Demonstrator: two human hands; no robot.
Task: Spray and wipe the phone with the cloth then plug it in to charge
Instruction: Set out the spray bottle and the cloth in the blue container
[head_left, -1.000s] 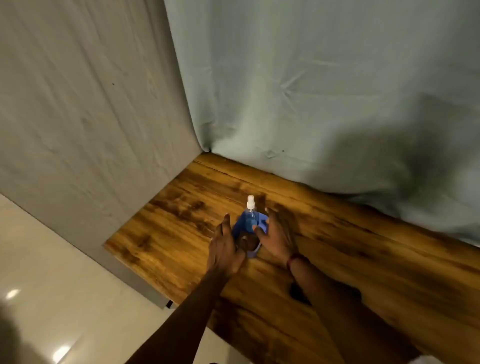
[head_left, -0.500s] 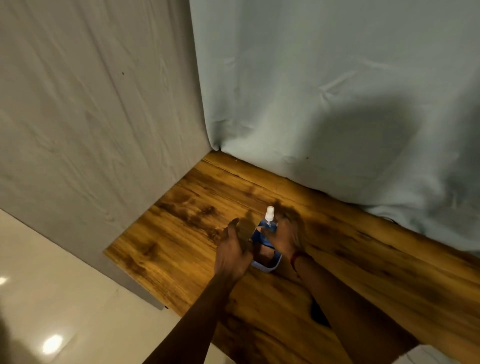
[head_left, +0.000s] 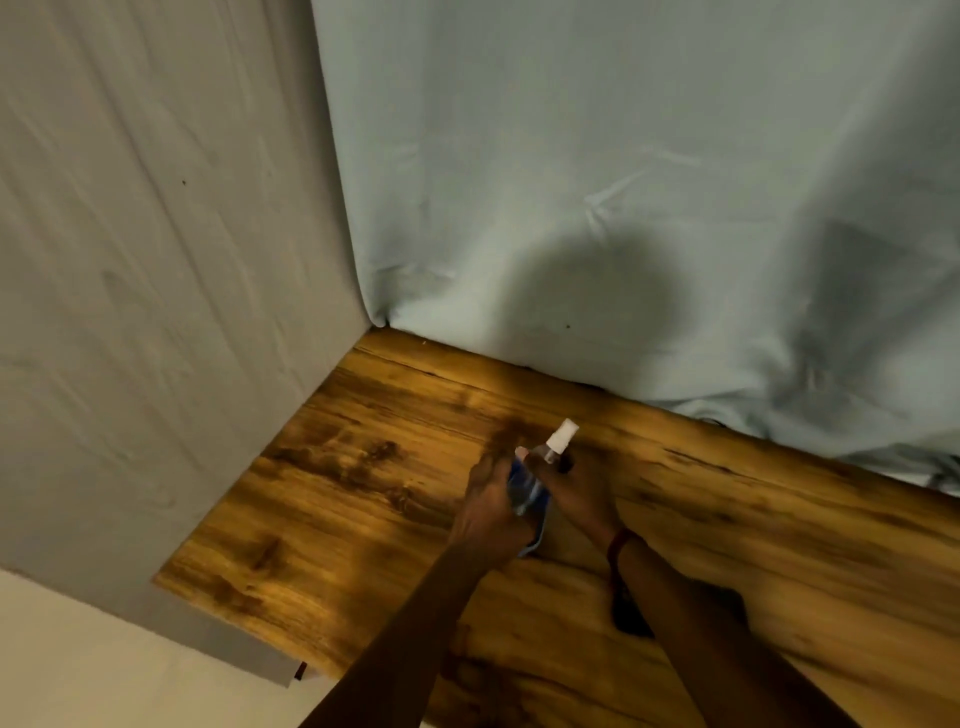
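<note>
Backdrop: a pale grey-blue sheet (head_left: 623, 182) hangs creased behind the table, and a shadow falls on it above your hands.
Left side: a grey fabric-covered panel (head_left: 156, 260) stands along the table's left edge; a pale floor (head_left: 78, 670) shows in the lower left corner.
Surface: a wooden table (head_left: 363, 493) with dark grain, cut off at the right and bottom of the view.
Spray bottle (head_left: 527, 486): clear, with a white nozzle. It is tilted with the nozzle up and to the right, above the table between your two hands.
Right hand (head_left: 576, 493): your fingers curl round the bottle near its neck; blur hides the exact grip. A red thread band (head_left: 621, 543) sits on that wrist.
Left hand (head_left: 488, 514): it is closed on the blue cloth (head_left: 535, 543), which shows only as slivers above and below your palm, touching the bottle's body.
Phone: you cannot make it out for certain. A dark shape (head_left: 628, 618) lies on the table, mostly hidden under your right forearm, and whether it is the phone or a shadow cannot be told.
</note>
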